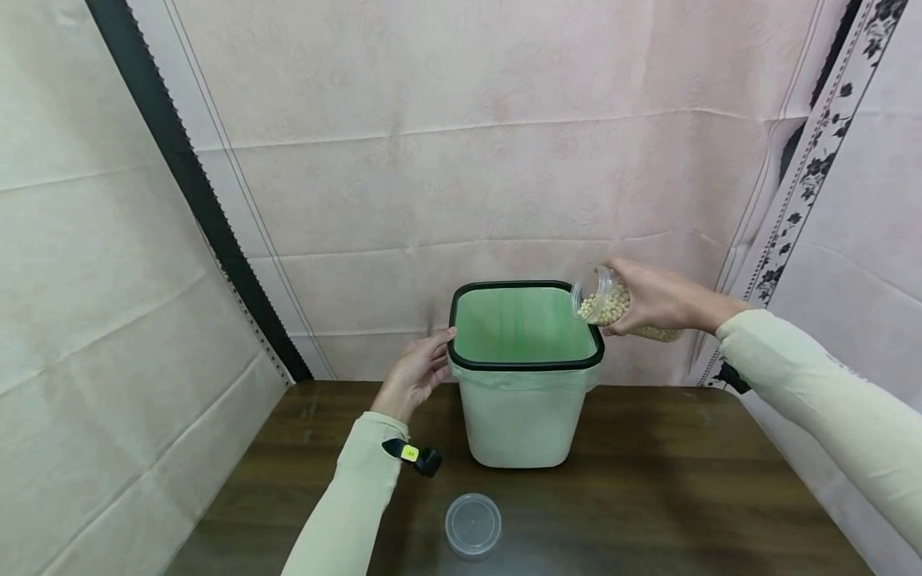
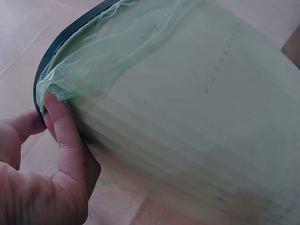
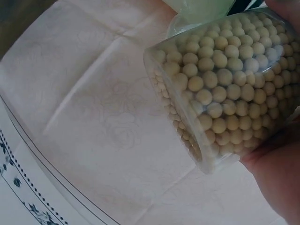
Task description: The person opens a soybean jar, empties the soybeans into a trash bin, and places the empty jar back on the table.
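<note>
A pale green trash bin (image 1: pixel 522 420) with a black rim and a thin green liner bag (image 2: pixel 108 70) stands upright on the table. My left hand (image 1: pixel 419 370) pinches its rim at the left side, thumb outside and fingertips by the liner's folded edge. On the other side, my right hand (image 1: pixel 651 298) grips a clear plastic jar (image 1: pixel 614 304) of pale yellow soybeans. The uncapped jar lies tilted nearly on its side, its mouth over the bin's right rim. Seen from the right wrist, soybeans (image 3: pixel 225 89) fill the base end of the jar.
A round clear lid (image 1: pixel 472 525) lies on the dark wooden table (image 1: pixel 648 504) in front of the bin. Cream patterned cloth (image 1: pixel 504 184) hangs behind the table and along both sides. A black wrist strap (image 1: pixel 410 454) circles the left sleeve.
</note>
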Demonstrator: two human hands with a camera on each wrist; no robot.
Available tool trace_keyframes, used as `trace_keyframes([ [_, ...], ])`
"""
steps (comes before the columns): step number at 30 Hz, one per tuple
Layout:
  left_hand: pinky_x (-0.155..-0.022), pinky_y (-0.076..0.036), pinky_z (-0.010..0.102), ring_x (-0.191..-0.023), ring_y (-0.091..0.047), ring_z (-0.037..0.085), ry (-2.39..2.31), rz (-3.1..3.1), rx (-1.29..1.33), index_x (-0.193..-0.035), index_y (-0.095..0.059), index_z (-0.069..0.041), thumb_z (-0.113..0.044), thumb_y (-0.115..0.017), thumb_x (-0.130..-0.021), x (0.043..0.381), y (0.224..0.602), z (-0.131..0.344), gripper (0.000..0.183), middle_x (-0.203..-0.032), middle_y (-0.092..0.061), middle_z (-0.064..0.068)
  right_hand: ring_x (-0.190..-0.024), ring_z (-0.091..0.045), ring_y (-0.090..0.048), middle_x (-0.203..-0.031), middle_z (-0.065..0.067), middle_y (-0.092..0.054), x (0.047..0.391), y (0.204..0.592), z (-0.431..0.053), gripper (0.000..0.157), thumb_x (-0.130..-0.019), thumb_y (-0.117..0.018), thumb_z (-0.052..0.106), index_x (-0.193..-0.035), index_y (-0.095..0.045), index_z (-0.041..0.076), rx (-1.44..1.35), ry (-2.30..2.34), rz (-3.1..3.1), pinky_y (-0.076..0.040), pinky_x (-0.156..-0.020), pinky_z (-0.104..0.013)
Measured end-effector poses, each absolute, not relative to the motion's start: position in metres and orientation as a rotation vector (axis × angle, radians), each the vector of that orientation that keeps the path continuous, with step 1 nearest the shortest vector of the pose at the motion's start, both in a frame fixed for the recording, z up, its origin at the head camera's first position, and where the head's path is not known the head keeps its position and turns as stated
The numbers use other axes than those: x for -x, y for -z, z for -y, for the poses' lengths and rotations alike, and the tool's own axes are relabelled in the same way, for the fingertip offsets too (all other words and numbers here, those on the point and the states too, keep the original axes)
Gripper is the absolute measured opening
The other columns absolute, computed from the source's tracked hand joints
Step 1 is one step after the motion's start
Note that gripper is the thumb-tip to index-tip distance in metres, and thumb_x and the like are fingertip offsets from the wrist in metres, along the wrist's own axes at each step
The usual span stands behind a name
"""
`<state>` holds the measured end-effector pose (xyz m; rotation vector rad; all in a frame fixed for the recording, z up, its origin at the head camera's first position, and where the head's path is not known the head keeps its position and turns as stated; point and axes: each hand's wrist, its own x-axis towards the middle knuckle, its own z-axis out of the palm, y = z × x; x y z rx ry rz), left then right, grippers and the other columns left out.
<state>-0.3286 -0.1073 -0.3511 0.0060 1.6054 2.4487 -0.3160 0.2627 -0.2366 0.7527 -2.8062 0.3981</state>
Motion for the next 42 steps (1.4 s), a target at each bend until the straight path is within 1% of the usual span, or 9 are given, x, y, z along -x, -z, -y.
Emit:
trace_keyframes([
  [3, -0.065, -0.057, 0.019, -0.074, -0.063, 0.009, -2.45, -1.605, 0.001, -0.104, -0.064, -0.006, -0.02, -0.068, -0.095, 0.329, 0.351, 0.107, 0.017, -0.085, -0.067, 0.0, -0.104, -0.027, -0.061, -0.127, -0.015, -0.059, 0.316, 0.235, -0.261, 0.114, -0.062, -0.092, 0.044, -0.15, -0.032, 0.004, -0.768, -0.306, 2.804, -0.054, -0.084, -0.05],
  [5, -0.064, -0.057, 0.019, -0.074, -0.063, 0.009, -2.453, -1.597, -0.001, -0.105, -0.063, -0.006, -0.02, -0.068, -0.095, 0.329, 0.352, 0.107, 0.017, -0.084, -0.067, 0.0, -0.103, -0.027, -0.061, -0.126, -0.014, -0.059, 0.316, 0.234, -0.259, 0.114, -0.063, -0.092, 0.045, -0.15, -0.031, 0.005, -0.765, -0.267, 2.808, -0.055, -0.082, -0.052],
  [11, -0.064, -0.056, 0.019, -0.073, -0.063, 0.008, -2.461, -1.581, 0.001, -0.106, -0.062, -0.006, -0.02, -0.067, -0.096, 0.328, 0.352, 0.107, 0.018, -0.083, -0.067, -0.001, -0.098, -0.025, -0.061, -0.119, -0.008, -0.061, 0.317, 0.232, -0.256, 0.107, -0.064, -0.091, 0.041, -0.148, -0.035, 0.008, -0.77, -0.171, 2.786, -0.055, -0.074, -0.046],
  [15, -0.065, -0.057, 0.019, -0.074, -0.064, 0.009, -2.461, -1.58, 0.002, -0.107, -0.062, -0.005, -0.02, -0.067, -0.095, 0.327, 0.353, 0.106, 0.019, -0.084, -0.067, 0.0, -0.099, -0.025, -0.061, -0.123, -0.008, -0.06, 0.317, 0.232, -0.255, 0.103, -0.065, -0.091, 0.04, -0.147, -0.035, 0.011, -0.774, -0.126, 2.788, -0.055, -0.071, -0.043],
  [21, -0.066, -0.057, 0.019, -0.075, -0.064, 0.009, -2.457, -1.577, -0.003, -0.107, -0.062, -0.004, -0.019, -0.067, -0.095, 0.328, 0.354, 0.104, 0.02, -0.086, -0.068, 0.001, -0.1, -0.028, -0.062, -0.126, -0.011, -0.059, 0.317, 0.23, -0.253, 0.104, -0.064, -0.09, 0.039, -0.148, -0.035, 0.013, -0.774, -0.08, 2.806, -0.055, -0.069, -0.044],
  [26, -0.065, -0.057, 0.02, -0.074, -0.064, 0.01, -2.463, -1.577, 0.007, -0.105, -0.062, -0.004, -0.018, -0.067, -0.095, 0.33, 0.354, 0.104, 0.018, -0.085, -0.068, 0.001, -0.105, -0.031, -0.062, -0.13, -0.014, -0.058, 0.318, 0.228, -0.251, 0.103, -0.065, -0.09, 0.038, -0.148, -0.035, 0.012, -0.793, -0.057, 2.809, -0.055, -0.07, -0.048],
  [32, -0.064, -0.057, 0.02, -0.073, -0.064, 0.009, -2.457, -1.583, 0.013, -0.105, -0.062, -0.004, -0.019, -0.068, -0.094, 0.33, 0.352, 0.105, 0.02, -0.084, -0.068, 0.001, -0.098, -0.028, -0.062, -0.124, -0.011, -0.06, 0.32, 0.228, -0.25, 0.103, -0.064, -0.09, 0.036, -0.147, -0.036, 0.013, -0.794, -0.05, 2.806, -0.055, -0.066, -0.043],
  [37, -0.067, -0.058, 0.02, -0.075, -0.064, 0.009, -2.447, -1.605, -0.009, -0.11, -0.062, -0.005, -0.021, -0.069, -0.094, 0.329, 0.351, 0.105, 0.023, -0.086, -0.067, 0.0, -0.098, -0.027, -0.062, -0.119, -0.009, -0.06, 0.322, 0.226, -0.25, 0.102, -0.062, -0.091, 0.034, -0.146, -0.038, 0.013, -0.799, -0.038, 2.789, -0.055, -0.068, -0.046],
  [42, -0.066, -0.058, 0.02, -0.074, -0.064, 0.009, -2.456, -1.592, -0.013, -0.109, -0.063, -0.005, -0.02, -0.068, -0.094, 0.329, 0.35, 0.105, 0.021, -0.085, -0.068, 0.0, -0.097, -0.026, -0.062, -0.118, -0.008, -0.06, 0.321, 0.224, -0.249, 0.1, -0.061, -0.091, 0.035, -0.144, -0.039, 0.013, -0.808, -0.015, 2.784, -0.055, -0.069, -0.046],
])
